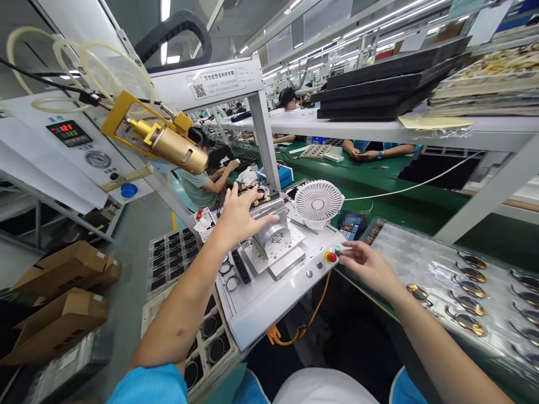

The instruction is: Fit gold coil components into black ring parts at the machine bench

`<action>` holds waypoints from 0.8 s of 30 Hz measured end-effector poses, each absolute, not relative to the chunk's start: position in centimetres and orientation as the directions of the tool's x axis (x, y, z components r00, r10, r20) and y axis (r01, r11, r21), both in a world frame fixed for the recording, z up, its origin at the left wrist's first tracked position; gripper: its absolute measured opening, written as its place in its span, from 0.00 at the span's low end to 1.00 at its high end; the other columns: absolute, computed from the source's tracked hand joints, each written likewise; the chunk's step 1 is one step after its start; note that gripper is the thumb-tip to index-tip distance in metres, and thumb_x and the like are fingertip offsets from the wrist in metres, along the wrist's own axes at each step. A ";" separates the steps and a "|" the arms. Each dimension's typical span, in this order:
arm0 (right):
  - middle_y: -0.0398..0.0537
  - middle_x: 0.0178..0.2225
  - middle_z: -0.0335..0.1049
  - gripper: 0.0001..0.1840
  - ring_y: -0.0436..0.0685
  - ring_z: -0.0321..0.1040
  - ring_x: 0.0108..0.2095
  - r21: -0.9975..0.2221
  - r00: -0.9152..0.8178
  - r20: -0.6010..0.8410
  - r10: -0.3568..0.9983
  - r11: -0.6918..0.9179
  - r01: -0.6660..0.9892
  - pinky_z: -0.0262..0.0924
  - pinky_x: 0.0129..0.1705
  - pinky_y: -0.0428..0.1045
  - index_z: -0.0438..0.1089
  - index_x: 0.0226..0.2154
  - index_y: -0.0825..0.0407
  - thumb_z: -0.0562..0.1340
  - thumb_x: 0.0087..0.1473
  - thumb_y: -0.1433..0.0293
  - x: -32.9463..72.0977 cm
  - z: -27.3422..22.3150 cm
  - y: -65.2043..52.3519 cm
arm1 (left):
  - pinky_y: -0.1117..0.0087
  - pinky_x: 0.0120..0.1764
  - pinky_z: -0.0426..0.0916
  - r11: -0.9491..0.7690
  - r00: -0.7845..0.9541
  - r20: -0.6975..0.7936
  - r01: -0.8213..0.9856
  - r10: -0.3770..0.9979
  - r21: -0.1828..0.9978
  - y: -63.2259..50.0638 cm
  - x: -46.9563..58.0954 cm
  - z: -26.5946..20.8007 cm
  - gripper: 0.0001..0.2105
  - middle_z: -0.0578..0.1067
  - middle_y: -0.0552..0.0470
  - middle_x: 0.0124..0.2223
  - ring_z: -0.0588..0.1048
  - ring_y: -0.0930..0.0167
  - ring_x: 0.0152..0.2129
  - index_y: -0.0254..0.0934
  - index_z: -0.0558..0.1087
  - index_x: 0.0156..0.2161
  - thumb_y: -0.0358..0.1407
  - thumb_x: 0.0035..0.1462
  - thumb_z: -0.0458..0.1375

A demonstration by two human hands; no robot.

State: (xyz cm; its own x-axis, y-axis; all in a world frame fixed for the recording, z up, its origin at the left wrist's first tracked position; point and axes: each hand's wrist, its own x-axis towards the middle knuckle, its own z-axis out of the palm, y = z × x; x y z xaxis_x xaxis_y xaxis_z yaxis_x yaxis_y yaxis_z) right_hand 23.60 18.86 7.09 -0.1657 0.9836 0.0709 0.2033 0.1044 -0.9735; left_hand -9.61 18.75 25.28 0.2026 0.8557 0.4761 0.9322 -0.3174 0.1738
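My left hand reaches over the machine's metal fixture, fingers spread apart; I see nothing held in it. What its fingertips touch behind the fixture is hard to make out. At the front right corner of the white machine base, my right hand has its fingers by a green button. Right beside that is a red emergency stop button. A gold cylindrical machine head hangs above and to the left of my left hand.
A white fan stands behind the fixture. Trays with round dark parts lie left and right. Black foam slabs sit on a shelf. Cardboard boxes are on the floor at left. Other people work across the bench.
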 end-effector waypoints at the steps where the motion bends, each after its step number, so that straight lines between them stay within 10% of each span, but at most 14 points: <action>1: 0.56 0.41 0.78 0.28 0.63 0.77 0.41 -0.962 -0.174 -0.005 0.985 0.043 0.270 0.73 0.46 0.57 0.68 0.51 0.53 0.68 0.51 0.57 24.2 5.8 18.8 | 0.34 0.67 0.45 -0.322 0.212 0.472 0.933 0.855 0.163 18.8 -9.8 25.3 0.33 0.75 0.40 0.61 0.50 0.40 0.71 0.37 0.76 0.54 0.60 0.51 0.66; 10: 0.49 0.37 0.78 0.47 0.62 0.75 0.38 -0.698 -0.332 -0.155 0.931 0.135 0.703 0.64 0.44 0.54 0.42 0.73 0.59 0.61 0.57 0.68 23.1 1.5 18.9 | 0.44 0.68 0.52 -0.405 0.285 0.405 0.880 0.869 0.249 18.1 -10.9 25.6 0.39 0.64 0.36 0.70 0.53 0.50 0.71 0.36 0.68 0.62 0.63 0.56 0.59; 17: 0.63 0.42 0.78 0.44 0.71 0.76 0.43 -0.503 -0.263 -0.113 0.958 0.173 0.847 0.63 0.44 0.57 0.43 0.73 0.61 0.58 0.61 0.67 21.9 1.3 18.2 | 0.41 0.67 0.57 -0.581 0.143 0.727 0.709 0.672 0.398 8.5 -9.5 17.9 0.22 0.74 0.43 0.62 0.64 0.53 0.67 0.47 0.73 0.57 0.49 0.59 0.64; 24: 0.55 0.41 0.78 0.35 0.66 0.76 0.41 -0.645 -0.377 -0.136 0.916 0.207 0.735 0.65 0.44 0.54 0.64 0.65 0.54 0.65 0.56 0.67 23.0 4.5 16.5 | 0.52 0.58 0.73 0.017 -0.154 0.006 0.145 0.988 0.989 2.0 -2.7 4.2 0.13 0.82 0.41 0.50 0.80 0.57 0.51 0.44 0.80 0.47 0.44 0.60 0.65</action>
